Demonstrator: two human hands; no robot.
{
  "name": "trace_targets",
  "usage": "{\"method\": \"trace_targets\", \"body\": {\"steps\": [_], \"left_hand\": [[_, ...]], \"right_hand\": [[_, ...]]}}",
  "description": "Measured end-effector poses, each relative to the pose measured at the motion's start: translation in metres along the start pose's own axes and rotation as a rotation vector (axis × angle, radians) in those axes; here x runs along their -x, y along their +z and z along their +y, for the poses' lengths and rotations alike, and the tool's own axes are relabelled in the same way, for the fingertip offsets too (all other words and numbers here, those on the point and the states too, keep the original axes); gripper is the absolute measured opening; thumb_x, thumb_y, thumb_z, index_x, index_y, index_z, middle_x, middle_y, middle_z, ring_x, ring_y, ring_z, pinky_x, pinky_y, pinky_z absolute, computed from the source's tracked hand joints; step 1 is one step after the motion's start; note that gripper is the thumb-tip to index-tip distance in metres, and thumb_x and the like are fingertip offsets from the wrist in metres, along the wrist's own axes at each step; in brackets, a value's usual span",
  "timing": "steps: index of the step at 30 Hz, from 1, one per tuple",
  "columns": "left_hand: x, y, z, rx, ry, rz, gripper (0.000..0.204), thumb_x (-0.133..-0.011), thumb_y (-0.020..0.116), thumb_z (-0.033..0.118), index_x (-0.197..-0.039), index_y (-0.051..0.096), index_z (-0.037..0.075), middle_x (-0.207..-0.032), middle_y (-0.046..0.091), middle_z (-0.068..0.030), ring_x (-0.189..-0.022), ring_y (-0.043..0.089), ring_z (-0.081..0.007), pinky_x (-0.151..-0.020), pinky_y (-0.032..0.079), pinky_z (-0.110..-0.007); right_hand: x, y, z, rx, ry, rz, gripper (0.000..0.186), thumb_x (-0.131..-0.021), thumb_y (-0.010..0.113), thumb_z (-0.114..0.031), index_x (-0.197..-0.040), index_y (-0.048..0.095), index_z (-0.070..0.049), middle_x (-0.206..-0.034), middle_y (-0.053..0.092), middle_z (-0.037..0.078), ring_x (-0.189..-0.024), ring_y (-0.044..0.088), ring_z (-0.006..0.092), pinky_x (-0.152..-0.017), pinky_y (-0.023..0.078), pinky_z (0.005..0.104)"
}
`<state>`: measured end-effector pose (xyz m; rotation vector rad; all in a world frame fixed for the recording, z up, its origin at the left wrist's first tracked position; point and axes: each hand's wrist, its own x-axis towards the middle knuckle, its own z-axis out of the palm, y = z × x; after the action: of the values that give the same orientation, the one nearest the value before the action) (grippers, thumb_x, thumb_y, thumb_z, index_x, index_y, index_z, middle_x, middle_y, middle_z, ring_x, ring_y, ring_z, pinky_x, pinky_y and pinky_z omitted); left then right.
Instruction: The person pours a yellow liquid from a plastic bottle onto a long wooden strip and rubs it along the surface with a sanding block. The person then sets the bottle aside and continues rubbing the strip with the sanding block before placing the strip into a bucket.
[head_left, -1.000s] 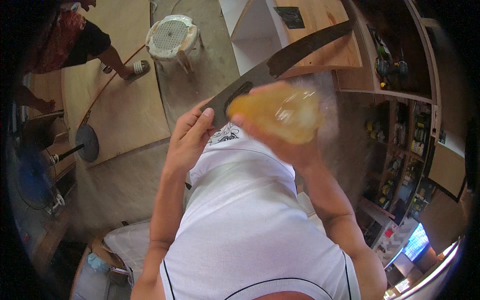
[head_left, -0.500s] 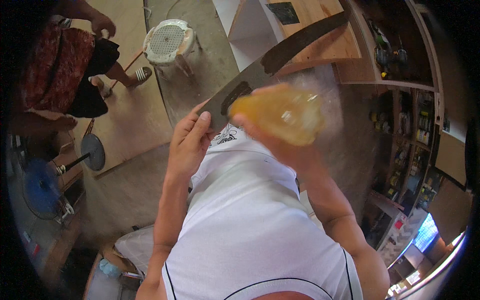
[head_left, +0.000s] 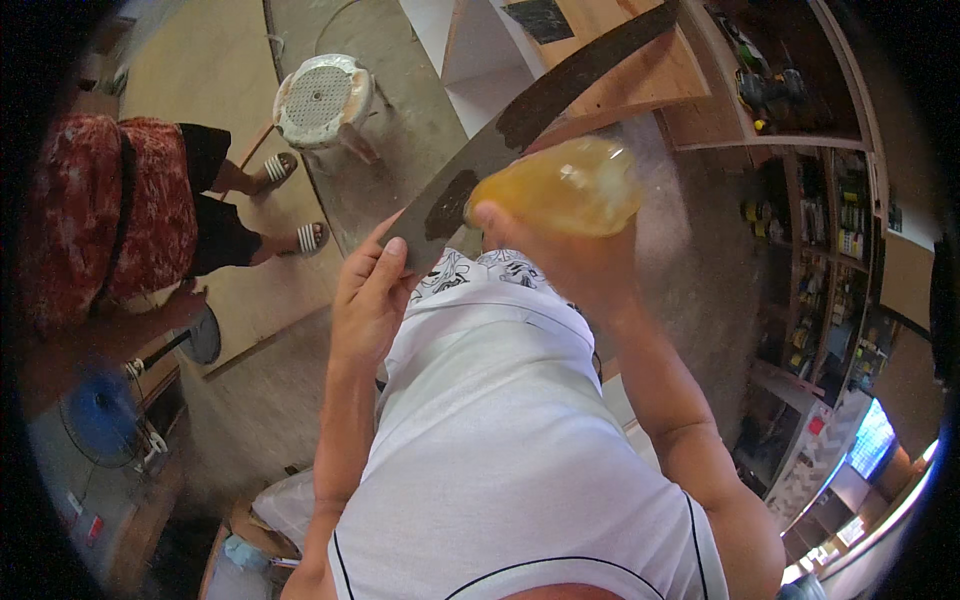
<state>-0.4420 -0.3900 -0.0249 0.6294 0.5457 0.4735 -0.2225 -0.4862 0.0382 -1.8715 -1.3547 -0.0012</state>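
A long, dark grey-brown strip (head_left: 575,80) runs diagonally from my left hand toward the upper right, marked with darker wet-looking patches. My left hand (head_left: 370,300) grips its lower-left end, thumb on top and fingers behind. My right hand (head_left: 560,260), blurred, is wrapped round a squeeze bottle of yellowish, translucent contents (head_left: 555,185), held sideways with its narrow end at the strip's lower edge, by one dark patch. Whether the tip touches the strip I cannot tell.
A co-worker in a red patterned top (head_left: 130,210) stands at left on a plywood sheet (head_left: 180,55), near a blue fan (head_left: 95,420). A white stool (head_left: 315,95) is ahead, beside a wooden cabinet piece (head_left: 650,80). Shelves with tools and containers (head_left: 810,250) line the right.
The co-worker has stepped further into view at left. My hands, strip and bottle sit slightly further up the picture. Both hands keep their grip.
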Motion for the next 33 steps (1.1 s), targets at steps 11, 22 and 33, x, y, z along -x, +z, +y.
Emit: {"method": "trace_targets", "body": {"steps": [11, 22, 33], "left_hand": [[0.003, -0.001, -0.006, -0.006, 0.023, 0.039, 0.047, -0.116, 0.049, 0.014, -0.153, 0.044, -0.013, -0.145, 0.063, -0.0241, -0.131, 0.066, -0.0266, -0.118, 0.051, -0.043], [0.002, 0.002, -0.010, -0.098, 0.009, 0.046, 0.047, -0.114, 0.052, 0.015, -0.154, 0.045, -0.010, -0.147, 0.062, -0.0217, -0.132, 0.064, -0.0273, -0.117, 0.052, -0.045], [0.005, 0.009, -0.009, -0.073, 0.028, 0.090, 0.048, -0.114, 0.052, 0.014, -0.154, 0.045, -0.009, -0.146, 0.063, -0.0220, -0.130, 0.066, -0.0290, -0.115, 0.053, -0.048]], "right_hand": [[-0.021, -0.005, 0.035, 0.026, 0.234, -0.027, 0.029, -0.081, 0.094, -0.023, -0.094, 0.075, -0.005, -0.092, 0.079, 0.005, -0.083, 0.077, 0.0178, -0.077, 0.062, 0.0369], [-0.006, -0.006, 0.025, -0.378, 0.259, -0.024, 0.031, -0.084, 0.092, -0.026, -0.100, 0.076, -0.006, -0.094, 0.080, 0.008, -0.084, 0.079, 0.0236, -0.075, 0.062, 0.0375], [-0.019, -0.020, 0.063, -0.028, -0.091, -0.082, 0.029, -0.084, 0.094, -0.020, -0.100, 0.078, -0.003, -0.100, 0.081, 0.004, -0.093, 0.077, 0.0132, -0.085, 0.062, 0.0329]]}}
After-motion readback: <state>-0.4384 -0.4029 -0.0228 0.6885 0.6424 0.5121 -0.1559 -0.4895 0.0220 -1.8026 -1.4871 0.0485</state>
